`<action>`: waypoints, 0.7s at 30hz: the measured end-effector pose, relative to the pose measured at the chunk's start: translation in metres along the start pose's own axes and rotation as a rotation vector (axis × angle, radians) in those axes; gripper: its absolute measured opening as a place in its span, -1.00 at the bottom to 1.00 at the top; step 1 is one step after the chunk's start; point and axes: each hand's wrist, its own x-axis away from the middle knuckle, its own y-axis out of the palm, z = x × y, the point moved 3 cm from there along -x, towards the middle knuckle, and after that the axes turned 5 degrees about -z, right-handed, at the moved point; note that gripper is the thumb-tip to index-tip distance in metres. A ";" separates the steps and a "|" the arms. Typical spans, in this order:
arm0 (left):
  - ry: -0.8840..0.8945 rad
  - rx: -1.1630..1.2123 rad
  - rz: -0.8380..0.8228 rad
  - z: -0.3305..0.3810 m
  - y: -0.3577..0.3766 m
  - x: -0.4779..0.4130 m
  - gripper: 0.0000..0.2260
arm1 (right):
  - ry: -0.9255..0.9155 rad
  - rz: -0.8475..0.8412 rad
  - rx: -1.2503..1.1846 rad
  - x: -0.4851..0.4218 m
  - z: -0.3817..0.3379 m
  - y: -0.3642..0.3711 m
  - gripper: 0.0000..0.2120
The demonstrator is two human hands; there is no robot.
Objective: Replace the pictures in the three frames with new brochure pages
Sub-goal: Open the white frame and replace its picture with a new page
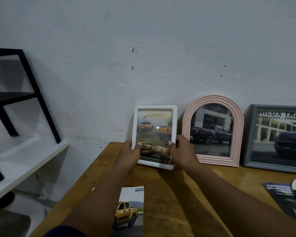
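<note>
White frame point(155, 127) is at the far left of the bench point(169, 194), upright and facing the person, with its top close to the wall point(143, 48). Both hands hold it by its lower sides. The left grip point(130, 154) wraps the lower left edge with the thumb laid on the front and the fingers out of sight behind. The right grip point(181, 154) does the same on the lower right edge. Neither grip is wide open; each is closed round the frame's border. Holding low and on both sides probably steadies the frame while its foot is settled. Whether the bottom edge already rests on the bench I cannot tell.

Behind the glass is a page showing yellow pickup trucks. Just to its right a pink arched frame point(212, 129) leans on the wall, and right of that a grey frame point(277, 137). Each carries a dark truck page. The row along the wall suggests the white one is being lined up as the last of three, so the task looks nearly done.

Nearer, a yellow-truck brochure point(130, 211) lies flat between the forearms, and a dark brochure point(280, 197) lies at the right edge, likely the sources of the pages.
</note>
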 end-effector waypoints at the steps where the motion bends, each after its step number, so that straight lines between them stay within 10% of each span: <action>1: 0.008 -0.014 -0.003 0.002 -0.002 0.008 -0.62 | -0.020 -0.008 -0.002 0.008 -0.003 -0.004 -0.88; 21: -0.044 0.026 -0.615 0.066 0.126 0.195 -0.52 | 0.024 -0.023 0.191 0.198 0.014 -0.225 -0.78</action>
